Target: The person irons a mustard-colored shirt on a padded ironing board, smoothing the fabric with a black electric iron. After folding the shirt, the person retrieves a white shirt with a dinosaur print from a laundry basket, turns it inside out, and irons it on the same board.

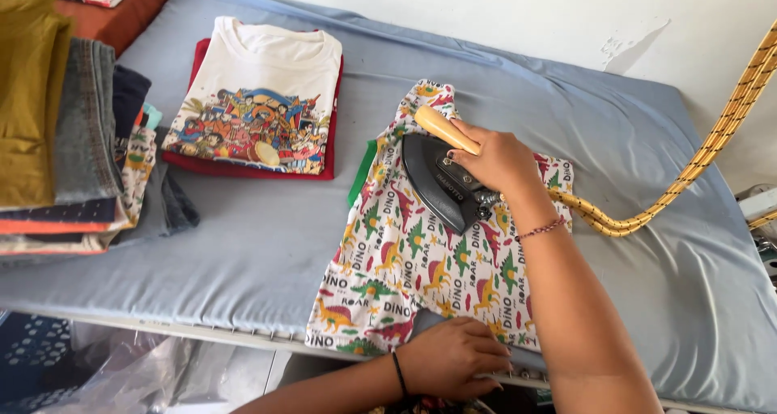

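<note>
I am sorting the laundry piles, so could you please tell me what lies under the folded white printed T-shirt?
A folded red garment lies under the white T-shirt, its edges showing along the bottom and sides; the rest is covered. Both rest on the blue padded table.

Bare forearms, red thread bracelet (544, 229) on right wrist, black band (399, 373) on left

Open blue padded table (267, 244) left of the dinosaur-print shirt (405, 276). Beyond that gap: folded white tee (259, 98), clothes stack (65, 139) at far left. Right of shirt: braided cord (696, 163) crosses (drapes onto table).
</note>
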